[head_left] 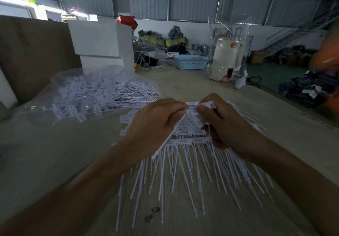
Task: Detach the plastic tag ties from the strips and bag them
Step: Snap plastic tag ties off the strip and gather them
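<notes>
Room: a warehouse with corrugated metal walls, a staircase (293,33) at upper right, and bundled goods along the far wall.
Surface: a pale wooden table (192,87) fills the lower and middle frame.
Left hand (156,123): centre of the frame, fingers curled, thumb and forefinger pinching the end of a thin white runner strip (169,138) that slants down toward lower left.
Right hand (222,123): just right of centre, thumb and forefinger pinching the flat label head of a white tag tie (203,105) at the top of the stack.
Stack of strips (187,134): white, under and between both hands, its long tails (176,177) fanned toward the bottom of the frame over the table.
Clear plastic bag (55,103): left of centre, lying on the table, holding a heap of loose detached tag ties (102,94).
White boxes (102,41): stacked at upper left, behind the bag.
Blue basket (190,62): upper centre, on the table's far part.
Upright clear bag (227,48): right of the basket, standing round a cream-coloured cylinder.
Dark bundles (308,90): right edge, blurred.
</notes>
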### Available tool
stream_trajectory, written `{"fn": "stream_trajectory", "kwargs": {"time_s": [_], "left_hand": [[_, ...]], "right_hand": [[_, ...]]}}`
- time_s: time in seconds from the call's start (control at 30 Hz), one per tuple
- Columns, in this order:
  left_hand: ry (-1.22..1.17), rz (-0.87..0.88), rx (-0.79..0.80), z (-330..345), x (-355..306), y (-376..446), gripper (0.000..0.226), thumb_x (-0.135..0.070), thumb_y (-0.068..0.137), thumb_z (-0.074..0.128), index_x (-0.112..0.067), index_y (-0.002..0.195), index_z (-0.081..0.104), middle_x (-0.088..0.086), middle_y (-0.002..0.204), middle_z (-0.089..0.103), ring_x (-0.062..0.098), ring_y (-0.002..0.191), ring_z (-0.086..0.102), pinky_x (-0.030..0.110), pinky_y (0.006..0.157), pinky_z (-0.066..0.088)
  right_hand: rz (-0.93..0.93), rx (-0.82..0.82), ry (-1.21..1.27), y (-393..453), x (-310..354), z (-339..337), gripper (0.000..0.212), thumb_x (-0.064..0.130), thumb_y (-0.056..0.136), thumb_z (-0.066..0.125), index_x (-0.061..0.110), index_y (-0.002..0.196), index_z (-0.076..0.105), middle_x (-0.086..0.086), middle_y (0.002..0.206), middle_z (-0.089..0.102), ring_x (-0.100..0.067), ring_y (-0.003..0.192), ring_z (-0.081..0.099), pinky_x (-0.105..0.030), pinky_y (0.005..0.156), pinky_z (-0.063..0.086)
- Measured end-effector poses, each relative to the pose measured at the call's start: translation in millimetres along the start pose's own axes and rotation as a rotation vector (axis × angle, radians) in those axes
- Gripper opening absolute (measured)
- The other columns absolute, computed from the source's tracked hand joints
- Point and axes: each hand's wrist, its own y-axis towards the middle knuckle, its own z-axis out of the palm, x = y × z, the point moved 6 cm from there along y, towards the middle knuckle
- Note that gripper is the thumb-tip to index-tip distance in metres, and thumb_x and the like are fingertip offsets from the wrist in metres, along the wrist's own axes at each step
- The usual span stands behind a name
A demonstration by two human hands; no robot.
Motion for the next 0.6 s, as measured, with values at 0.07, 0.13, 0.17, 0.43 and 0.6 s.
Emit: {"fn": "stream_trajectory", "kwargs": {"time_s": [0.07, 0.13, 0.17, 0.43, 0.6], "left_hand": [[-0.047, -0.039, -0.008, 0, 1, -1, 0.022, -0.024, 0.099, 0.052, -0.017, 0.098, 0.073, -0.004, 0.089, 0.071, 0.017, 0.080, 0.065, 0.039, 0.070, 0.053], [-0.132, -0.109, -0.015, 1, 4, -1, 0.024, -0.020, 0.098, 0.053, -0.029, 0.081, 0.066, -0.012, 0.074, 0.067, 0.011, 0.068, 0.063, 0.037, 0.064, 0.051], [-0.155, -0.137, -0.008, 2, 4, -1, 0.028, -0.019, 0.099, 0.052, -0.034, 0.077, 0.062, -0.013, 0.069, 0.065, 0.010, 0.064, 0.062, 0.037, 0.063, 0.051], [-0.150, -0.113, -0.011, 3, 2, 2, 0.016, -0.027, 0.090, 0.067, -0.021, 0.103, 0.074, -0.011, 0.094, 0.071, 0.002, 0.085, 0.062, 0.011, 0.073, 0.044], [-0.148, -0.132, -0.029, 2, 1, -1, 0.020, -0.035, 0.083, 0.074, -0.027, 0.101, 0.071, -0.014, 0.091, 0.071, 0.002, 0.084, 0.064, 0.024, 0.076, 0.049]], "right_hand": [[-0.035, -0.005, -0.036, 0, 1, 0, 0.021, 0.033, 0.102, 0.044, 0.014, 0.095, 0.047, 0.006, 0.056, 0.052, -0.003, 0.037, 0.035, -0.020, 0.037, 0.029], [-0.139, -0.041, -0.229, -1, 7, 1, 0.028, 0.043, 0.097, 0.044, 0.015, 0.095, 0.049, 0.005, 0.063, 0.054, -0.003, 0.045, 0.047, -0.017, 0.043, 0.037], [-0.186, -0.051, -0.305, -3, 10, 4, 0.033, 0.047, 0.094, 0.042, 0.014, 0.095, 0.050, 0.004, 0.067, 0.055, -0.003, 0.052, 0.052, -0.015, 0.048, 0.040], [-0.005, -0.085, -0.059, 2, -1, -6, 0.029, 0.037, 0.101, 0.048, 0.010, 0.092, 0.055, 0.002, 0.057, 0.061, -0.008, 0.043, 0.049, -0.020, 0.039, 0.038], [0.119, -0.004, 0.149, -1, -11, 2, 0.029, 0.041, 0.100, 0.049, 0.017, 0.098, 0.065, -0.006, 0.075, 0.070, -0.017, 0.063, 0.065, -0.026, 0.052, 0.053]]}}
